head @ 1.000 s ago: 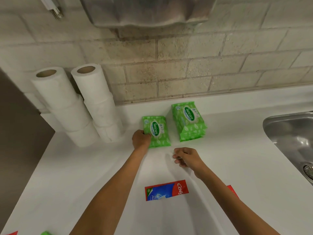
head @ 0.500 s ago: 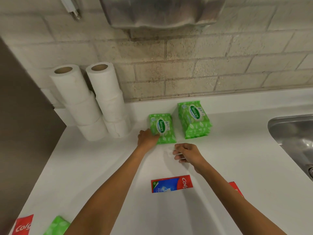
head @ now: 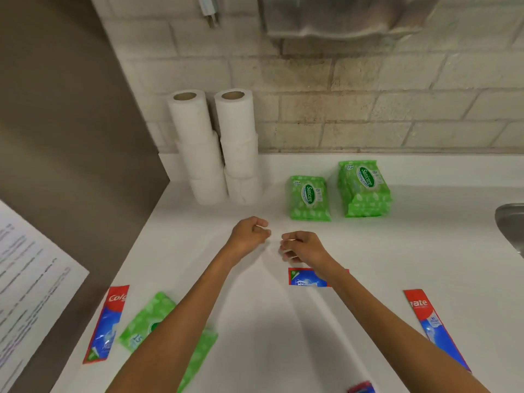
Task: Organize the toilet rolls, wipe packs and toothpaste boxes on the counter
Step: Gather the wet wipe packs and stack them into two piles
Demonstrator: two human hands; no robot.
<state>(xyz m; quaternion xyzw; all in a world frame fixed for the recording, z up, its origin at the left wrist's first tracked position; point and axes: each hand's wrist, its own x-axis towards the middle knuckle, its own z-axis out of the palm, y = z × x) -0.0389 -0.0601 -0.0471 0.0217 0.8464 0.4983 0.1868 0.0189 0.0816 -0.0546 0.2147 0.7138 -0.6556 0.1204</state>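
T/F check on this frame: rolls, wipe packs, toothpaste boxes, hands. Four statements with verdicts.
1. The toilet rolls stand in two stacks against the wall. True.
2. The left hand grips a wipe pack. False: it holds nothing.
3. A toothpaste box lies partly under the right forearm. True.
4. Every wipe pack sits by the wall. False: a loose wipe pack lies near the counter's front edge.

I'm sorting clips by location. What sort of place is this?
Most likely a washroom, perhaps a shared one: a steel sink is set in the white counter, a metal unit, maybe a dispenser, hangs on the brick wall, and toilet rolls stand stacked in the corner.
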